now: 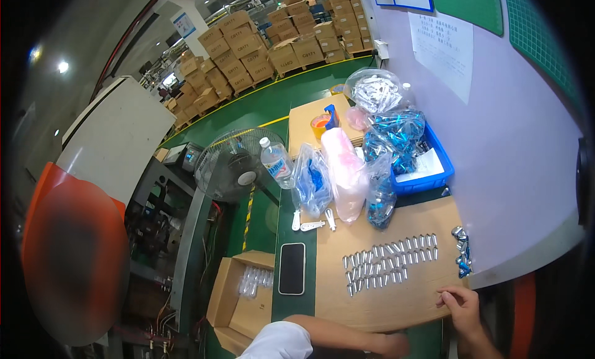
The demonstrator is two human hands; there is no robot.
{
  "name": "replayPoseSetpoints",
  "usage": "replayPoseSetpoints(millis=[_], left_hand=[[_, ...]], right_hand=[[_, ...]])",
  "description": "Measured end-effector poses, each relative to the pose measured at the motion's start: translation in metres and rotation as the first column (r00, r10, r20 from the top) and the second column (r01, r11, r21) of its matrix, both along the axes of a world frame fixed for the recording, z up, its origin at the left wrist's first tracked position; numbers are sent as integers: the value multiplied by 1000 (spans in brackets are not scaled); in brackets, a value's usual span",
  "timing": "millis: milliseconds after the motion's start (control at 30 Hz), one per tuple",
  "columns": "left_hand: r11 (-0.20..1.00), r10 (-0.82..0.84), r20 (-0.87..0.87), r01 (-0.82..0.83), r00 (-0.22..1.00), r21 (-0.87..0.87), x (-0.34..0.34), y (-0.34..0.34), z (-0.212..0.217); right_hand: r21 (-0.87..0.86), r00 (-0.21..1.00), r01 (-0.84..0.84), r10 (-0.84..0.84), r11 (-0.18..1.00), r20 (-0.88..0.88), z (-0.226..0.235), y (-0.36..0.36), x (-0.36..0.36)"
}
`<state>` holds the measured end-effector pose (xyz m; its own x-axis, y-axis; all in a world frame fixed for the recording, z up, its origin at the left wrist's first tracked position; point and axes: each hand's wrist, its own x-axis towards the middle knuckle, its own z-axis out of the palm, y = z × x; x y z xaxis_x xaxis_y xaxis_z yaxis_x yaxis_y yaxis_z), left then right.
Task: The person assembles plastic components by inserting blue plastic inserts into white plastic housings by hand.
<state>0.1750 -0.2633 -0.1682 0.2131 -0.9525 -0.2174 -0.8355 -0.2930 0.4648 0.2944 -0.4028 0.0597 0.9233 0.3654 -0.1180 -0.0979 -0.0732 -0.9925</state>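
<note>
Several small silver metal pieces (390, 260) stand in slanting rows on a cardboard sheet (372, 309). Over the sheet's near right corner is my right hand (462, 304), its thumb and fingers drawn together; whatever may be between them is too small to make out. My left hand (395, 345) lies low at the sheet's near edge, smeared, with its fingers hidden. Along the right wall, beyond my right hand, runs a small heap of silver and blue metal pieces (462, 250).
A phone (292, 269) lies left of the sheet, above an open carton (242, 312) of clear plastic pieces. Farther back are white plastic handles (312, 225), a bottle (277, 164), a pink plastic roll (344, 173), a blue bin (424, 182) and bagged parts (396, 136). A fan (238, 164) stands left.
</note>
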Motion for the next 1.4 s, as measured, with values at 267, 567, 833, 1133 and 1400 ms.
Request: replayPoseSetpoints(millis=[267, 567, 833, 1133, 1400], left_hand=[[999, 17, 81, -13, 997, -51, -5, 7, -1], [998, 20, 30, -22, 999, 64, -9, -14, -11], [998, 34, 27, -35, 999, 49, -8, -10, -9], [988, 38, 77, -26, 996, -150, -8, 0, -28], [973, 80, 89, -58, 993, -225, -8, 3, -24]], right_hand=[[0, 1000, 9, -9, 1000, -18, 4, -1, 0], [1, 1000, 8, -8, 1000, 0, 3, -4, 5], [13, 999, 50, -50, 999, -11, 0, -3, 4], [21, 1000, 25, -25, 999, -5, 3, -4, 4], [4, 999, 36, -36, 999, 8, 2, -6, 7]])
